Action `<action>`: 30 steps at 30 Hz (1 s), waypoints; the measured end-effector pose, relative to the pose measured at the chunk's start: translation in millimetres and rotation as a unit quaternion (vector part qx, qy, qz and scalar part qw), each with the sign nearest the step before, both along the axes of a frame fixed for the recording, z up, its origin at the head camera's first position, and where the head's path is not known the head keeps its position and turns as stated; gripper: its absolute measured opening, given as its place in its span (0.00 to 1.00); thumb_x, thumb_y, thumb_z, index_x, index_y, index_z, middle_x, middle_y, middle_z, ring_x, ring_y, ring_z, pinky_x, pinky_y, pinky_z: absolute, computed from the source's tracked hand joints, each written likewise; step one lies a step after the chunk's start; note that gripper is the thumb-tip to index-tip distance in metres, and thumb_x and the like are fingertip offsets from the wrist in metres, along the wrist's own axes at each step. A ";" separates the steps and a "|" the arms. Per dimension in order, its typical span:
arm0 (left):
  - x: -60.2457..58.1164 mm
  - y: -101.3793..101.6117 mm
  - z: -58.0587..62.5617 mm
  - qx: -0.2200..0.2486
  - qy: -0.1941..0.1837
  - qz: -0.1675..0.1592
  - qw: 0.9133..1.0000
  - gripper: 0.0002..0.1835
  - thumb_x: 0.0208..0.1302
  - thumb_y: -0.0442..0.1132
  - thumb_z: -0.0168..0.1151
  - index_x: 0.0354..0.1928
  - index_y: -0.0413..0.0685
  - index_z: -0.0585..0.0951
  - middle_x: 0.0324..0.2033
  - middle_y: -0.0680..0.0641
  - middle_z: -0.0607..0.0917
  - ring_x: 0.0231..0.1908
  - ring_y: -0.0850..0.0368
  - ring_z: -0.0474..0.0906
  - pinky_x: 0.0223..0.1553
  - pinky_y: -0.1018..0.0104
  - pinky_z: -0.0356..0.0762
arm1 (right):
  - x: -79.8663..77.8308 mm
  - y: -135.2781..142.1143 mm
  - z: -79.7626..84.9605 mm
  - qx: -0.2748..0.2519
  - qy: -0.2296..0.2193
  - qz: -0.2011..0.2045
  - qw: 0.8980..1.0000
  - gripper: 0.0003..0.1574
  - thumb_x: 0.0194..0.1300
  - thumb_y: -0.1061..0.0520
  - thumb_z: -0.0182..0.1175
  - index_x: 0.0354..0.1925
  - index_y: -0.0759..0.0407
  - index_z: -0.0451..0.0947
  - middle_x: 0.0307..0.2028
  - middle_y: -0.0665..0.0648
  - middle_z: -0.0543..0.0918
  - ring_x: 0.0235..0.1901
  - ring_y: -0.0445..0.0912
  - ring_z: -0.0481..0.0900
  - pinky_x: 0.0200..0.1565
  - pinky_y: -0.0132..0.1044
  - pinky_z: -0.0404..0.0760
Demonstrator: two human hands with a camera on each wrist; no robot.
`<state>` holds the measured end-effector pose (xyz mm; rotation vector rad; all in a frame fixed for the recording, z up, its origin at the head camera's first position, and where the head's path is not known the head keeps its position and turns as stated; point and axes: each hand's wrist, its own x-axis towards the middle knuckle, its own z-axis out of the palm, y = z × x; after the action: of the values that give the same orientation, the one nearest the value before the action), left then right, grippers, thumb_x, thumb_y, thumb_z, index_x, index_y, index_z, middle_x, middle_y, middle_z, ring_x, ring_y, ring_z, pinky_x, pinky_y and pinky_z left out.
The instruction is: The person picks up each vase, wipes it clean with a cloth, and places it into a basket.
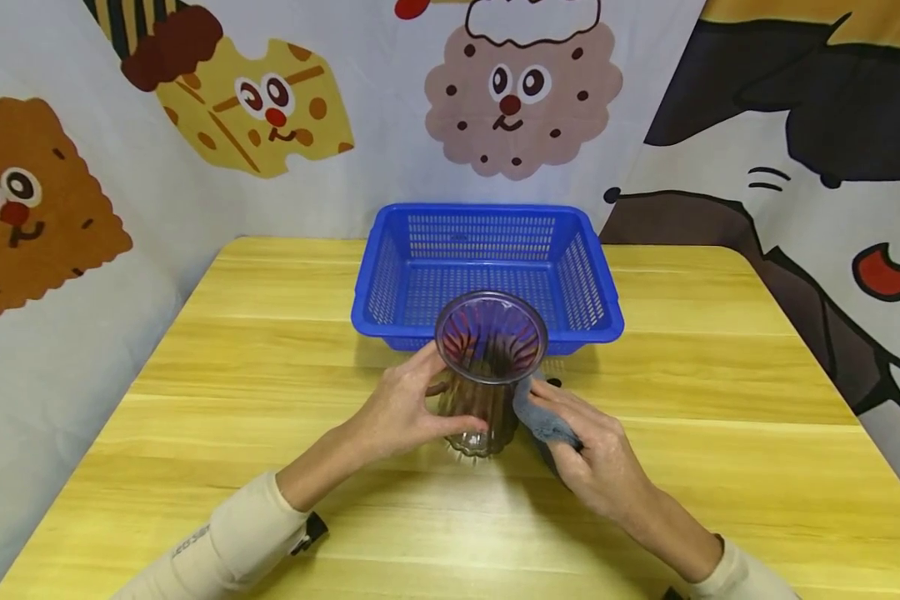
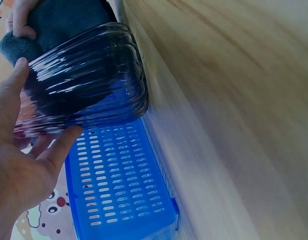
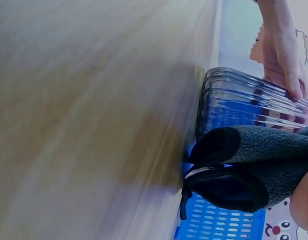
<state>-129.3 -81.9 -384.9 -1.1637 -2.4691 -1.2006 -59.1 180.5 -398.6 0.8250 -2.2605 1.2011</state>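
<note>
A ribbed, purplish see-through glass vase (image 1: 489, 342) with a flared rim stands nearly upright in the head view, its base near the tabletop. My left hand (image 1: 397, 412) grips its left side, with the thumb across the front and the fingers behind. In my right hand (image 1: 600, 446) is a bunched grey-blue cloth (image 1: 542, 419), which touches the vase's right side. Dark-edged folds of the cloth (image 3: 273, 142) hang beside the ribbed glass in the right wrist view. Whether the base touches the table cannot be told.
Just behind the vase sits a blue plastic basket (image 1: 480, 212) with slotted walls. Both stand over a yellow wood-grain table (image 1: 270, 358). Cartoon-printed cloth (image 1: 390, 125) hangs around the table's back and sides.
</note>
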 end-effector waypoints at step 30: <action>0.3 0.4 1.1 0.006 -0.010 -0.001 1.000 0.52 0.46 0.53 0.84 0.73 0.48 0.69 0.71 0.45 0.69 0.68 0.47 0.69 0.63 0.51 0.75 | -1.7 11.5 -1.6 0.126 -0.071 -0.018 0.989 0.26 0.53 0.73 0.55 0.50 0.65 0.86 0.55 0.60 0.84 0.54 0.58 0.82 0.53 0.54 0.84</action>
<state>-129.0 -81.5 -383.8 -1.1571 -2.4729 -1.2308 -60.9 192.0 -400.2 0.8063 -2.5694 0.9986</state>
